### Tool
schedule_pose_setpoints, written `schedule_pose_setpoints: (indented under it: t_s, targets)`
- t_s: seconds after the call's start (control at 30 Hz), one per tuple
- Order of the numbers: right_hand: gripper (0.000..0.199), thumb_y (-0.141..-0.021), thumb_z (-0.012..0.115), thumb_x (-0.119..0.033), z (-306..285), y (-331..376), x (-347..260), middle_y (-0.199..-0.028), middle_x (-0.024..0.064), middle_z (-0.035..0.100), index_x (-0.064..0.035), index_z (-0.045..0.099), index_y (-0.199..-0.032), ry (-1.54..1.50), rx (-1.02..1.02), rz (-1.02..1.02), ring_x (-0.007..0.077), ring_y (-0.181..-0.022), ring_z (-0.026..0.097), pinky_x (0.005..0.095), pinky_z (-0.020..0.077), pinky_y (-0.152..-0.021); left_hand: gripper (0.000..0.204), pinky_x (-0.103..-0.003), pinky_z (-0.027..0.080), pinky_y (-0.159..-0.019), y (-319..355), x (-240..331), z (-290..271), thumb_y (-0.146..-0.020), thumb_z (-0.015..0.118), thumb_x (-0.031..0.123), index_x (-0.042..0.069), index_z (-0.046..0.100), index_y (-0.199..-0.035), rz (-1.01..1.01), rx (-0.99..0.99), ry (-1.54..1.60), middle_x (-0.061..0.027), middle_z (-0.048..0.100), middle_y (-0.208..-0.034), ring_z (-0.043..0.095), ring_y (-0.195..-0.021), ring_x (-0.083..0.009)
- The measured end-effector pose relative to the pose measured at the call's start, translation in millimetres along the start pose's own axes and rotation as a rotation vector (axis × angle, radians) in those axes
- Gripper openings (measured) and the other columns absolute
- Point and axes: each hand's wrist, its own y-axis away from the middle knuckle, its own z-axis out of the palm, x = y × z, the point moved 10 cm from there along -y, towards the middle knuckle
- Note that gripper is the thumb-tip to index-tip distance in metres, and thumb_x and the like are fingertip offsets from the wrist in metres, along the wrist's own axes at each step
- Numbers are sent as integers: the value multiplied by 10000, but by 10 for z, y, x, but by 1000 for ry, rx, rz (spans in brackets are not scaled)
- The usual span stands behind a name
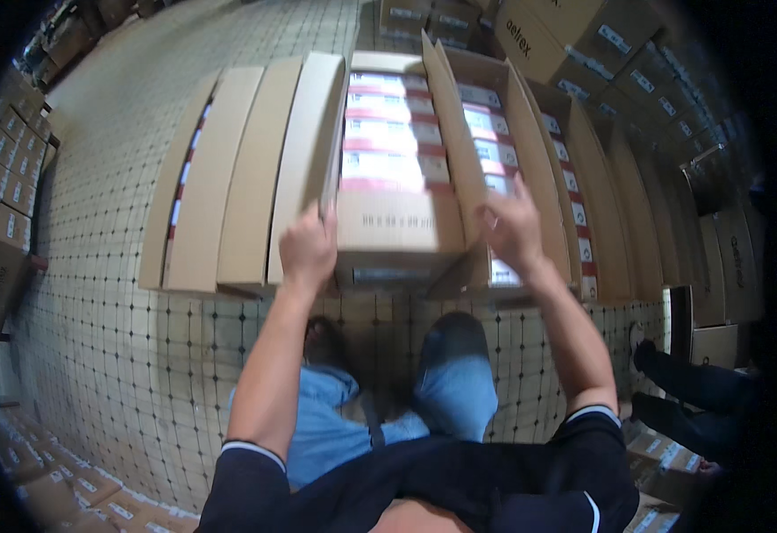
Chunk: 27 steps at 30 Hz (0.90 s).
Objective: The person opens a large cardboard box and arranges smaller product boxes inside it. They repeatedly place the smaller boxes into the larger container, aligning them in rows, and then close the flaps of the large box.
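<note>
While both hands grip an open carton [394,233], left hand [307,249] at 9 o'clock, fingers curled on its flap, right hand [511,229] at 3 o'clock, fingers spread on the other flap.

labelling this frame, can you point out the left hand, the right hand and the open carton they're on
left hand [307,246], head view, back of the hand
right hand [513,229], head view, back of the hand
open carton [397,233], head view, near front wall

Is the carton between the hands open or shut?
Open: the carton has its flaps raised at both sides, with rows of small boxes visible inside.
</note>
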Motion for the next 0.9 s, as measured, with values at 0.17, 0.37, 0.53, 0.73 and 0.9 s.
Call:
schedule_pose_setpoints:
  t_s: [0.17, 0.37, 0.53, 0.73, 0.9]
  targets:
    - [69, -861, 638, -66, -534, -723, 496, -776, 99, 681, -61, 688, -908, 89, 324, -23, 283, -798, 671, 369, 508, -952, 329, -430, 535, -595, -570, 448, -387, -962, 573, 369, 69, 707, -949, -38, 170, 233, -174, 692, -728, 705, -706, -327]
    - [132, -910, 634, -145, -1678, -2066, 793, -830, 66, 699, -109, 674, -1030, -104, 379, 43, 190, -780, 671, 289, 530, -752, 212, -372, 544, -565, -704, 708, -286, -937, 623, 265, 86, 733, -960, 41, 236, 85, -121, 708, -708, 708, -634, -278]
    - [502, -946, 617, -439, -502, -1354, 24, -1122, 114, 663, -97, 555, -1308, 49, -77, 100, 209, -1042, 652, 374, 546, -899, 200, -375, 545, -569, -702, 712, -274, -921, 635, 243, 80, 735, -979, 151, 305, 122, -115, 706, -707, 705, -632, -269]
    - [509, -952, 593, -388, 209, -534, 19, -1292, 177, 586, -142, 511, -1390, 120, -10, 63, 322, -1181, 598, 461, 527, -933, 209, -376, 523, -553, -750, 693, -263, -911, 647, 260, 83, 741, -970, 161, 349, 121, -108, 690, -687, 685, -604, -262]
    - [310, -987, 530, -248, -34, -572, 573, -943, 158, 726, -145, 632, -1261, -12, 69, 353, 344, -831, 717, 443, 575, -736, 273, -382, 469, -503, -806, 734, -290, -951, 618, 321, 81, 747, -948, 175, 397, 113, -109, 630, -577, 637, -514, -251]
